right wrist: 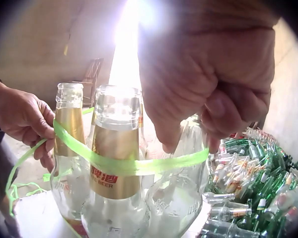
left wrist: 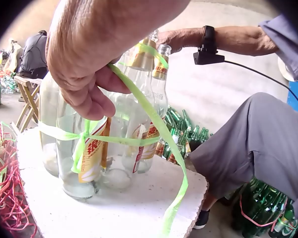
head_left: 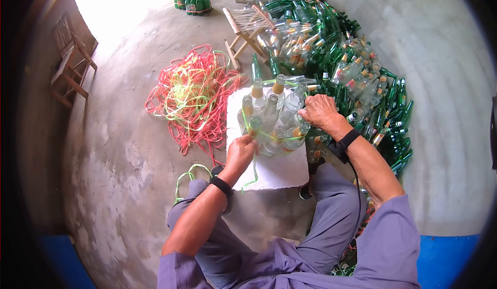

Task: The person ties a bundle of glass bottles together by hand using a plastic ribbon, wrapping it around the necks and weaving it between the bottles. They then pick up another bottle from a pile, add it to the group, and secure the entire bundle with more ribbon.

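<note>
A cluster of clear glass beer bottles, some with gold neck labels, stands upright on a white board. Light-green plastic strap runs round the bottle necks. Lower down, a second band with a knot circles the bodies. At the near left of the cluster my left hand pinches the strap, whose loose tail hangs over the board. Across the bottles, my right hand holds the neck strap on the far right side with curled fingers; its fingertips are partly hidden behind a bottle in the right wrist view.
Red and green strap lies tangled on the floor to the left. A large heap of green and clear bottles fills the right side by the wall. A wooden folding stool stands beyond the board, and a wooden chair at far left.
</note>
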Available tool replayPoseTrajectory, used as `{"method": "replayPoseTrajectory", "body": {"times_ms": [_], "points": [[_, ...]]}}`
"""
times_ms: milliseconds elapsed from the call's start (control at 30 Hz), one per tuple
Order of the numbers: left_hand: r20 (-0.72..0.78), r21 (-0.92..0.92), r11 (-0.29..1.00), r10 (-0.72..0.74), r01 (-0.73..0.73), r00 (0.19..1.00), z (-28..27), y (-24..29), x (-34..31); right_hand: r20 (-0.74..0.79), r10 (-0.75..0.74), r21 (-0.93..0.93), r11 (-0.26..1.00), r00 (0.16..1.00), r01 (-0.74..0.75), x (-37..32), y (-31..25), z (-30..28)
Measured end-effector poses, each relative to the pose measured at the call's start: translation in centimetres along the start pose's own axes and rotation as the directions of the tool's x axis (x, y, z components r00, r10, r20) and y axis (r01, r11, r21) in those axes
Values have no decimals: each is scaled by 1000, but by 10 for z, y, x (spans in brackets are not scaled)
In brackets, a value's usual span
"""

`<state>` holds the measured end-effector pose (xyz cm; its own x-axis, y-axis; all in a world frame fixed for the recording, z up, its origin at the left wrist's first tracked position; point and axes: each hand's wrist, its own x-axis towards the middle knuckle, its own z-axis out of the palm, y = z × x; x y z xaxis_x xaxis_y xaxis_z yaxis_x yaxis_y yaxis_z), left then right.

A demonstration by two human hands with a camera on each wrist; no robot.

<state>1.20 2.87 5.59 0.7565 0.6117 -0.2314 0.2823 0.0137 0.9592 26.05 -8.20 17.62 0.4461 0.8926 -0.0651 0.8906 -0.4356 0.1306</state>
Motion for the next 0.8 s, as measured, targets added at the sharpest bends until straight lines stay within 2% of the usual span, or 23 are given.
{"method": "replayPoseTrajectory", "body": {"times_ms": [167,267,467,533,600,633,700,800], "points": [[2,12,1000,-7,7,1000,-1,-2,1,-1,29,67,997,1000,-29,-2,1,0],[7,0,1000,-2,2,1000,-1,-2,1,60,35,93,995,998,-40,-6,-3,-16],[13,13,1000,5,-5,1000,-1,-3,2,76,26,121,992,997,-35,-6,2,-41],[15,4,1000,7,-7,1000,-2,-4,3,61,23,86,996,998,-28,-5,-1,-46],[17,-7,1000,9,-9,1000,-2,-3,2,-59,36,79,996,998,-31,-4,-4,-49],[16,4,1000,11,-11,1000,-2,-3,2,-58,36,80,996,998,-31,-3,-6,-51],[15,15,1000,11,-11,1000,-3,-2,2,-177,-11,140,990,984,36,-2,-15,-56],[24,5,1000,-2,2,1000,-3,-1,1,-109,-75,193,977,991,95,9,-28,-56]]}}
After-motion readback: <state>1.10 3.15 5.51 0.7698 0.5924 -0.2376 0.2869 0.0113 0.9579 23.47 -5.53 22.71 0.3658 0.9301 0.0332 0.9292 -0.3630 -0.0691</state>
